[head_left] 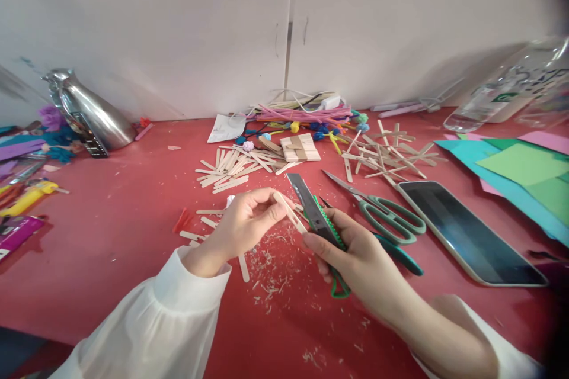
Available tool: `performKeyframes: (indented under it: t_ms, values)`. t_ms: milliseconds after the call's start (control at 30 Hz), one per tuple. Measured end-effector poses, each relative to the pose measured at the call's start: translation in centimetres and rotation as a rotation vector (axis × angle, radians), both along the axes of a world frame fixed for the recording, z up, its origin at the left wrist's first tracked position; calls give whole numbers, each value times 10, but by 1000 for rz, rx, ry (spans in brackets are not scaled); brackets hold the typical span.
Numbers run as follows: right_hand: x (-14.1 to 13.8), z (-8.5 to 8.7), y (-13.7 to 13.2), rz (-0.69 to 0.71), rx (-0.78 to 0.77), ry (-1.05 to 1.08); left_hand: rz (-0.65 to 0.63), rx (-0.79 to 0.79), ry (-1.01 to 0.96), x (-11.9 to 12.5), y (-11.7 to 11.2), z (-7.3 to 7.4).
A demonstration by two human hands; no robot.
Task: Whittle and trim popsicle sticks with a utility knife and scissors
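Observation:
Between the thumb and fingers of my left hand [249,222] is a wooden craft stick [291,214] with a slot cut along it. My right hand [351,243] is wrapped round a green utility knife [320,222], its blade out and pointing up and away to the left. The stick's lower end lies close to my right thumb; whether they touch I cannot tell. Pale wood shavings [278,272] are scattered on the red table [133,237] below both hands. A few loose sticks [243,267] lie beside and under my left hand.
Grey-green scissors [391,219] and a phone [471,231] lie right of my right hand. Beyond are piles of craft sticks [231,166], a banded stick bundle [300,148] and pink pipe cleaners [302,115]. A metal jug [95,109] stands far left, coloured paper [524,166] far right.

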State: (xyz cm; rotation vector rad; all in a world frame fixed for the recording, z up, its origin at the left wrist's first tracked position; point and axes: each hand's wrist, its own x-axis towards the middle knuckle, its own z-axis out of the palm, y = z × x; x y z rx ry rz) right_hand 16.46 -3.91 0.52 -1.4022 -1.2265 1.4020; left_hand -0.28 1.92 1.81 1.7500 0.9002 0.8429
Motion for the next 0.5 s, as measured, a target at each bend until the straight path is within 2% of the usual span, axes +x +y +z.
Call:
performKeyframes:
  t_ms: [133, 233, 333, 500]
  values:
    - [4, -1, -2, -15, 140, -194, 160, 161, 155, -6, 7, 0]
    - [9, -3, -4, 50, 331, -435, 233, 249, 333, -12, 16, -4]
    - [12, -5, -5, 134, 476, -616, 257, 296, 433, -14, 20, -7]
    - [11, -6, -5, 202, 531, -740, 223, 303, 415, -13, 18, -9]
